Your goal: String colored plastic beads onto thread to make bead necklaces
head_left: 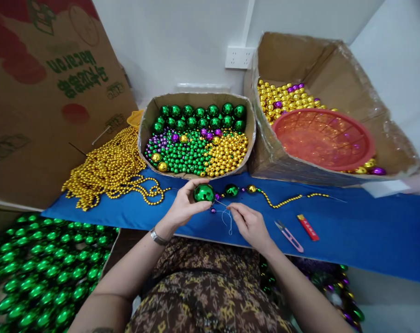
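In my left hand (182,203) is a large shiny green bead (203,193), gripped between thumb and fingers. My right hand (250,223), to the right of it, pinches a thin pale thread (227,216) that runs toward the bead and hangs in a loop. Beside the held bead lie a small purple bead (213,210) and another green bead (232,189). Farther right, a gold bead (252,189) and a strand of small gold beads (286,201) lie on the blue cloth (362,226). Whether the thread passes through the held bead I cannot tell.
A cardboard box (197,98) of sorted green, purple and gold beads stands ahead. Gold bead strands (106,166) are heaped left. At right, a larger box (300,55) holds a red basket (324,138). Pink thread snips (289,236) and a red packet (308,227) lie front right.
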`<action>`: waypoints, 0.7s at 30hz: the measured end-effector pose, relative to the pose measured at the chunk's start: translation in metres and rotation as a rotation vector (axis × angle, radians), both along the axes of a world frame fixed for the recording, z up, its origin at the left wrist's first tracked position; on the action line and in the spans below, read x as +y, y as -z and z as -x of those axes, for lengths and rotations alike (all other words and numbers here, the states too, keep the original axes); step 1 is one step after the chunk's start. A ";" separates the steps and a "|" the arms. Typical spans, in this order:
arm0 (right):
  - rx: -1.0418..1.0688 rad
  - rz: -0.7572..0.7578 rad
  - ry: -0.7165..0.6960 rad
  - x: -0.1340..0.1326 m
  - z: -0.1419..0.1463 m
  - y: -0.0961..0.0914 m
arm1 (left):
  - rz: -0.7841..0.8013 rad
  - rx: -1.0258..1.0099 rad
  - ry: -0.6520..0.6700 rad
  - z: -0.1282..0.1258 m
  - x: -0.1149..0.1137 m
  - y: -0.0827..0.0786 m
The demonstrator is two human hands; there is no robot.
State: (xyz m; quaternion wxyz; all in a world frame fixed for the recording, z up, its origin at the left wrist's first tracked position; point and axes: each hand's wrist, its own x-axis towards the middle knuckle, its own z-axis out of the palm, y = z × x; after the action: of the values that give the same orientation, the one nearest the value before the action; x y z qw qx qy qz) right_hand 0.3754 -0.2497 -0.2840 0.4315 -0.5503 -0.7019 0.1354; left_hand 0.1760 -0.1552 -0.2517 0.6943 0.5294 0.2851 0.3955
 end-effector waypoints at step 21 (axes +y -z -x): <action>0.028 0.113 -0.024 0.007 0.012 0.008 | -0.030 0.000 0.042 -0.007 -0.003 0.008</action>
State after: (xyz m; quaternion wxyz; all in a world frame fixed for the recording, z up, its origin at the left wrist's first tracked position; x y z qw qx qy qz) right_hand 0.3633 -0.2425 -0.2918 0.4079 -0.5633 -0.6936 0.1879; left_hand 0.1829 -0.1585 -0.2592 0.6946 0.5453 0.2679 0.3852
